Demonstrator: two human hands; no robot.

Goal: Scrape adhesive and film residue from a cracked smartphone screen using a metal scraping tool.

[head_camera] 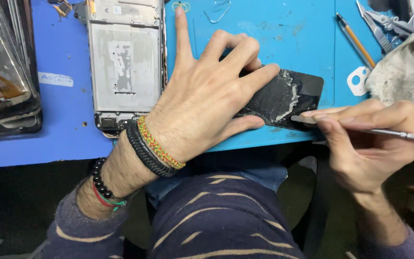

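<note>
Left hand [207, 96], fingers spread, is pressing flat on a cracked black panel [288, 98] that is lying at the near edge of the blue surface [63, 134], while the right hand [365, 144] is pinching a thin metal tool [398, 135] whose tip is touching the panel's near right corner. Lying just left of the left hand is a grey phone frame [125, 62], with a stack of screens [3, 72] at the far left; resting at the far right are a pencil [355, 41], pliers [384, 24] and a grey cloth [408, 72].
</note>
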